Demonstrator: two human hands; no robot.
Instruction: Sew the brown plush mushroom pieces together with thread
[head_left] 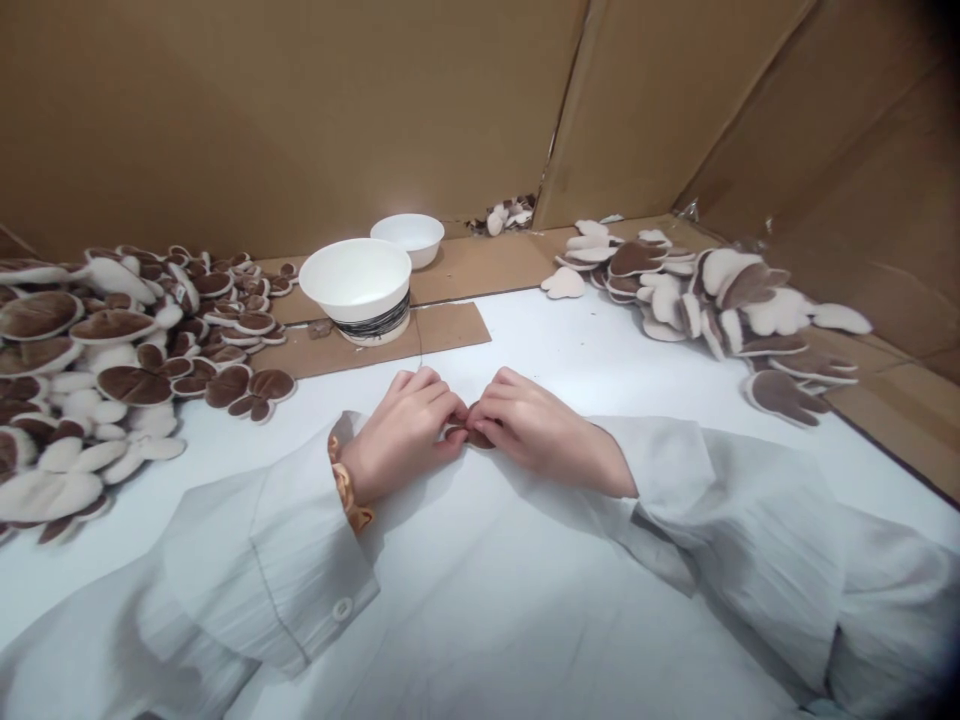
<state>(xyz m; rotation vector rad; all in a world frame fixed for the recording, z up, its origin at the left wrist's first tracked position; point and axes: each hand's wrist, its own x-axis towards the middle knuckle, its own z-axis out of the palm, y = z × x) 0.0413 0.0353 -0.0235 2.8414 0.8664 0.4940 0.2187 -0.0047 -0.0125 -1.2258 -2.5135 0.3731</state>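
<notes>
You've got the brown plush piece [481, 438] in the middle of the frame, with your left hand [411, 425] and right hand [531, 428] both pinching it, so most of it's hidden. Looks super light, soft and bendy, probably not slippery or fragile, like the plush pile [135, 384] at frame left. I'd hold it by the edges, gently.

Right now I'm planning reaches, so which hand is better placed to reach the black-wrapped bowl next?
Probably the left hand: the black-wrapped bowl stands just beyond it, while the right hand is farther across. Both, though, are holding a small brown piece.
</notes>
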